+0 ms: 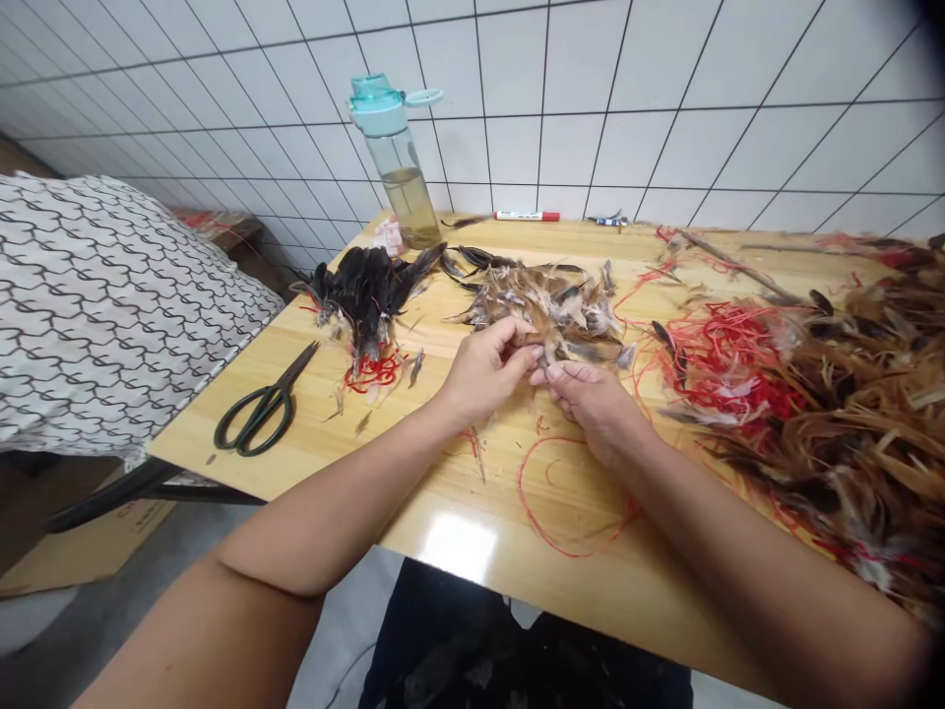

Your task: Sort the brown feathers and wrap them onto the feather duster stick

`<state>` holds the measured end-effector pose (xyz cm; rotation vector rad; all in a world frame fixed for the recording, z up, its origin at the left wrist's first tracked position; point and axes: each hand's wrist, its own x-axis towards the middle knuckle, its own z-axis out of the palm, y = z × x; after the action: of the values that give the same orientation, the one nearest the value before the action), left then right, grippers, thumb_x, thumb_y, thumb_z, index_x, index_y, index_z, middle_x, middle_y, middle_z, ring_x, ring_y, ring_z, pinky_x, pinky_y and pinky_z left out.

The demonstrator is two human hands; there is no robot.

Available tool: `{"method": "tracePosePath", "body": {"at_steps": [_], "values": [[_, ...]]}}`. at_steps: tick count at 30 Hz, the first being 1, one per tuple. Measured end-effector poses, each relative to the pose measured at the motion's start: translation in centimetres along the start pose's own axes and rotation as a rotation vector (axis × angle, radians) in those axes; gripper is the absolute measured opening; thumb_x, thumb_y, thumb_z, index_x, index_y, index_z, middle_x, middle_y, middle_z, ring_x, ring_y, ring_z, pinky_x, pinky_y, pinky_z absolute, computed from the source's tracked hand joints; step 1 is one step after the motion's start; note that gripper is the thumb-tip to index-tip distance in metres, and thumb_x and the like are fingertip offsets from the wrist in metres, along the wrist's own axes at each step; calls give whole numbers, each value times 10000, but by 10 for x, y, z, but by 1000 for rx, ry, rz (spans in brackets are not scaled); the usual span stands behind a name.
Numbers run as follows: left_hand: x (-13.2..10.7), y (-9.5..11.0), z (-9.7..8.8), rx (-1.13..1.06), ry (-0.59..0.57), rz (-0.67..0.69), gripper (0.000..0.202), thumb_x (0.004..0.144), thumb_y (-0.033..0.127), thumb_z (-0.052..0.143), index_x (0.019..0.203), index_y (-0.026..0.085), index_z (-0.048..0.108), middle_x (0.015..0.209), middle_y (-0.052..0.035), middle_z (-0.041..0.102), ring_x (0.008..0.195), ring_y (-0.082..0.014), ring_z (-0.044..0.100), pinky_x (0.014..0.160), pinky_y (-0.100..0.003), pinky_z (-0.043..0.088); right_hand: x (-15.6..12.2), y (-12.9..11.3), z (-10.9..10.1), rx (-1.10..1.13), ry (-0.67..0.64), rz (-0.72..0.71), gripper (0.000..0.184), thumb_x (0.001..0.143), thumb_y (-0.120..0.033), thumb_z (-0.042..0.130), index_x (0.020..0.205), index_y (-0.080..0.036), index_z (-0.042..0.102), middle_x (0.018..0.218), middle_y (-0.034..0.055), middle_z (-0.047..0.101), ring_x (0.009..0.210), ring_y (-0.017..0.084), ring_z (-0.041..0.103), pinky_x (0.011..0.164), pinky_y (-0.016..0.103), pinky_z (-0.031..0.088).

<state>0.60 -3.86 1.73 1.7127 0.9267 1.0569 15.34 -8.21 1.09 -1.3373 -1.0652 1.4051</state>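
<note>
feather tuft, brown-grey, pinched between the fingertips of left hand and right hand, over a pale wood table by a white-tiled wall. carton below, red lettering too cropped to read. front edge near the forearms, moving room around a red thread loop.

Here's the left grip, thumb pressed toward a curled forefinger, and close alongside, fingertips all but touching, the right grip, pinched too, fingers folded in! Behind the left grip, the bare left forearm slopes back to a bent elbow; behind the right, the bare right forearm angles outward, wrist nearly straight.
</note>
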Motion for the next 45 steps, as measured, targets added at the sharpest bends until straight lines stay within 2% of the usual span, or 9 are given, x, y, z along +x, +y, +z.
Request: {"method": "tracePosePath", "body": {"at_steps": [7,13,18,23,28,30,35,39,45], "values": [[0,4,0,-110,-15,-35,129,815,225,651,886,164,561,744,13,598,688,-99,563,680,-230,461,3,3,-1,-39,-55,-49,267,733,-436,587,673,-177,610,573,-35,442,555,100,320,556,280,211],[0,5,-3,-141,-224,-161,294,824,400,676,720,154,552,658,-7,616,657,-117,577,664,-254,461,1,9,-1,-67,-42,-87,283,754,-444,598,646,-183,605,588,-22,462,570,105,351,573,275,254],[2,2,-3,-140,-159,-181,241,819,320,663,703,161,523,600,24,549,593,-106,548,604,-243,436,-1,7,0,-72,-46,-111,322,742,-498,646,668,-184,650,580,-18,472,576,108,361,547,267,261],[4,3,-6,-59,-128,-118,165,803,231,647,698,148,551,670,15,554,633,-101,518,611,-234,414,1,2,-3,-67,-40,-98,326,706,-508,684,700,-185,643,568,-36,469,526,88,319,529,271,237],[7,4,-9,-11,-222,-35,180,828,253,619,691,146,574,680,0,589,668,-120,541,657,-251,433,3,1,-3,-63,-60,-73,332,667,-497,712,663,-178,620,552,-38,455,520,83,324,514,260,215],[13,3,-21,27,-129,15,138,847,260,605,770,146,615,759,-17,633,725,-131,571,705,-261,454,4,1,-3,-33,-51,-51,344,662,-495,724,643,-180,587,562,-39,450,515,76,317,500,251,201],[35,-19,-72,487,395,79,98,826,145,589,867,163,676,921,-49,647,847,-155,584,830,-295,459,6,2,-6,75,-21,8,378,631,-504,767,671,-178,578,573,-43,448,494,58,292,466,232,169],[48,-43,-88,771,329,-4,146,848,159,576,906,159,709,939,-92,647,924,-214,578,911,-363,433,6,5,-9,109,-12,-4,402,600,-511,794,676,-174,588,554,-50,434,477,51,297,454,229,151],[64,-66,-72,887,250,-43,154,851,198,601,959,188,710,991,-107,646,1044,-273,548,1022,-446,343,4,10,-7,120,47,-76,403,641,-534,773,711,-177,599,587,-42,447,479,57,317,450,239,170]]}}
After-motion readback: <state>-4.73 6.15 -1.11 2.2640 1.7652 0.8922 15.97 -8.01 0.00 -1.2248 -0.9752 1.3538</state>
